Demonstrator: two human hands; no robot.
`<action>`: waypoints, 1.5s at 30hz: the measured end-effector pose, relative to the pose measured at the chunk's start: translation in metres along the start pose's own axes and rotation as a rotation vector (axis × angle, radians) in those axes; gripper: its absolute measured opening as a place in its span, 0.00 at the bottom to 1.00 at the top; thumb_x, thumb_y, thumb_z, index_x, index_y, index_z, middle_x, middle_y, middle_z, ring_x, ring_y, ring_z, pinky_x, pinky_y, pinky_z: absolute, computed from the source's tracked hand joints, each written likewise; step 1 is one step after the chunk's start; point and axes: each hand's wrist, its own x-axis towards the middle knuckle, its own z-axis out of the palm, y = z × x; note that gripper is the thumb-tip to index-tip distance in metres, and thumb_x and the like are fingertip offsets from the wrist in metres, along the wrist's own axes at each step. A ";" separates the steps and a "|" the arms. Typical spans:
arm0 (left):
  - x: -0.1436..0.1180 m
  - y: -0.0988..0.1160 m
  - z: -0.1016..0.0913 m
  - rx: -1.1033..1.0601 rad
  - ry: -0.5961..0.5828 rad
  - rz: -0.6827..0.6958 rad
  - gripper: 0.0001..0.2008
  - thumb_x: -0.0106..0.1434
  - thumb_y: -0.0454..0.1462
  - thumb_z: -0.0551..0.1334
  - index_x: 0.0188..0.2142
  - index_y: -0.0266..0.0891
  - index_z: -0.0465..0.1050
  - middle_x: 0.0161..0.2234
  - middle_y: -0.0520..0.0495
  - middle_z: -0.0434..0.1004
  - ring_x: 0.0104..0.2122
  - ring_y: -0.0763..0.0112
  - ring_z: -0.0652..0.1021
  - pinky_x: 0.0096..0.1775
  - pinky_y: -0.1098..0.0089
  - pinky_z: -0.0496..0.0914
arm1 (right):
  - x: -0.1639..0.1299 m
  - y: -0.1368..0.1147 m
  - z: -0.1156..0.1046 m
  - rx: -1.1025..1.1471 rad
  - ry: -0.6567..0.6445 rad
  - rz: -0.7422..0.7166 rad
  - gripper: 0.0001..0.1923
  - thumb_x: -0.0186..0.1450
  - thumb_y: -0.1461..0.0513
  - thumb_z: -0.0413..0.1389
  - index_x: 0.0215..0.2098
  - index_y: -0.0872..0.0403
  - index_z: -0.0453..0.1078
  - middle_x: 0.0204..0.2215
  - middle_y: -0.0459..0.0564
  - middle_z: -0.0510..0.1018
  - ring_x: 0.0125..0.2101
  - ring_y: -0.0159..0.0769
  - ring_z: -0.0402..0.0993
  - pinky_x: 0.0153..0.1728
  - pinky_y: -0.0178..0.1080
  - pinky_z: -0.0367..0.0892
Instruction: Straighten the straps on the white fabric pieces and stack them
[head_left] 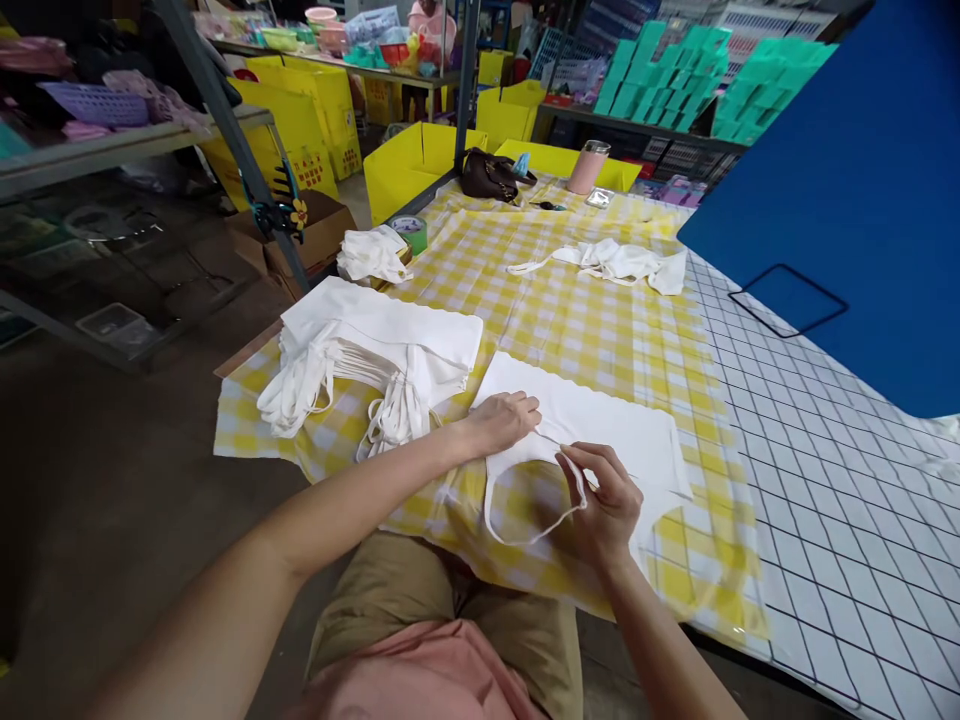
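A white camisole top [600, 415] with thin straps lies flat on the yellow-and-white checked cloth in front of me. My left hand [504, 420] rests on its left part, fingers curled together at the fabric near the neckline. At the neckline's right side, my right hand [604, 490] pinches the top's edge and the base of a strap. The white strap [525, 542] loops down between both hands. To the left is a neat stack of white camisole tops [390, 325], their straps bunched and hanging toward me.
Crumpled white fabric [371, 255] sits beside green tape [410, 232] at the left edge. Another white top [626, 262] lies farther back. A brown bag [489, 178] and pink jar [588, 168] stand at the far end. A blue board [840, 220] and black wire grid [832, 500] border the right.
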 end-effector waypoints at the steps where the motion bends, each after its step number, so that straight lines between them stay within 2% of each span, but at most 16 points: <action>1: 0.001 -0.001 0.000 -0.005 0.003 -0.005 0.10 0.63 0.30 0.51 0.34 0.33 0.71 0.37 0.41 0.71 0.39 0.63 0.71 0.40 0.65 0.66 | 0.001 0.001 0.001 0.000 -0.012 0.039 0.07 0.62 0.58 0.53 0.30 0.51 0.72 0.29 0.49 0.75 0.29 0.35 0.71 0.30 0.38 0.66; 6: 0.006 -0.010 0.004 -0.226 0.045 -0.114 0.08 0.60 0.32 0.55 0.34 0.36 0.73 0.36 0.46 0.71 0.39 0.67 0.72 0.39 0.70 0.66 | 0.015 0.008 0.012 0.066 -0.125 0.327 0.11 0.61 0.56 0.52 0.30 0.54 0.72 0.26 0.48 0.76 0.26 0.34 0.68 0.29 0.37 0.63; 9: 0.009 -0.014 0.003 -0.393 0.044 -0.186 0.08 0.59 0.33 0.56 0.34 0.36 0.74 0.35 0.47 0.72 0.36 0.70 0.72 0.38 0.72 0.66 | 0.026 0.015 0.017 0.090 -0.183 0.400 0.12 0.58 0.56 0.52 0.29 0.56 0.72 0.26 0.49 0.76 0.27 0.35 0.69 0.29 0.37 0.63; 14: 0.011 -0.013 -0.004 -0.532 0.048 -0.255 0.07 0.56 0.34 0.59 0.31 0.34 0.75 0.33 0.46 0.73 0.33 0.70 0.73 0.34 0.73 0.66 | 0.038 0.025 0.024 -0.004 -0.231 0.382 0.11 0.56 0.60 0.49 0.28 0.56 0.71 0.26 0.51 0.77 0.27 0.36 0.69 0.30 0.38 0.62; 20: 0.012 -0.014 -0.007 -0.597 0.043 -0.292 0.08 0.55 0.35 0.59 0.30 0.33 0.76 0.31 0.46 0.74 0.31 0.70 0.73 0.32 0.73 0.64 | 0.040 0.032 0.027 -0.114 -0.242 0.279 0.12 0.54 0.64 0.46 0.28 0.56 0.71 0.26 0.51 0.77 0.27 0.36 0.69 0.31 0.38 0.62; 34: 0.012 -0.016 -0.003 -0.626 0.057 -0.261 0.07 0.55 0.35 0.60 0.29 0.33 0.76 0.29 0.47 0.73 0.29 0.72 0.72 0.31 0.75 0.63 | 0.042 0.033 0.035 -0.191 -0.207 0.150 0.13 0.52 0.65 0.44 0.25 0.55 0.71 0.23 0.51 0.74 0.24 0.35 0.67 0.29 0.37 0.60; 36: 0.012 -0.016 -0.003 -0.620 0.060 -0.260 0.07 0.55 0.34 0.59 0.29 0.33 0.77 0.29 0.47 0.73 0.30 0.72 0.72 0.32 0.75 0.63 | 0.042 0.032 0.037 -0.164 -0.208 0.173 0.13 0.51 0.65 0.45 0.24 0.56 0.71 0.23 0.51 0.74 0.25 0.35 0.67 0.29 0.37 0.60; 39: 0.012 -0.017 -0.005 -0.620 0.042 -0.246 0.08 0.55 0.35 0.59 0.28 0.33 0.77 0.27 0.48 0.73 0.29 0.73 0.71 0.30 0.75 0.61 | 0.045 0.030 0.038 -0.087 -0.216 0.302 0.13 0.51 0.63 0.46 0.25 0.56 0.72 0.24 0.50 0.75 0.25 0.35 0.67 0.30 0.37 0.60; 41: 0.013 -0.020 -0.006 -0.637 -0.004 -0.223 0.10 0.55 0.36 0.59 0.27 0.32 0.77 0.23 0.49 0.71 0.26 0.74 0.69 0.28 0.75 0.59 | 0.048 0.030 0.037 -0.048 -0.232 0.385 0.13 0.51 0.61 0.47 0.25 0.56 0.72 0.23 0.50 0.76 0.24 0.34 0.67 0.29 0.36 0.61; 45: 0.017 -0.031 -0.005 -0.688 -0.098 -0.165 0.11 0.54 0.37 0.58 0.23 0.32 0.76 0.16 0.53 0.65 0.21 0.77 0.63 0.25 0.74 0.54 | 0.056 0.034 0.033 -0.028 -0.285 0.461 0.13 0.49 0.60 0.49 0.25 0.56 0.74 0.22 0.50 0.77 0.24 0.34 0.69 0.26 0.35 0.60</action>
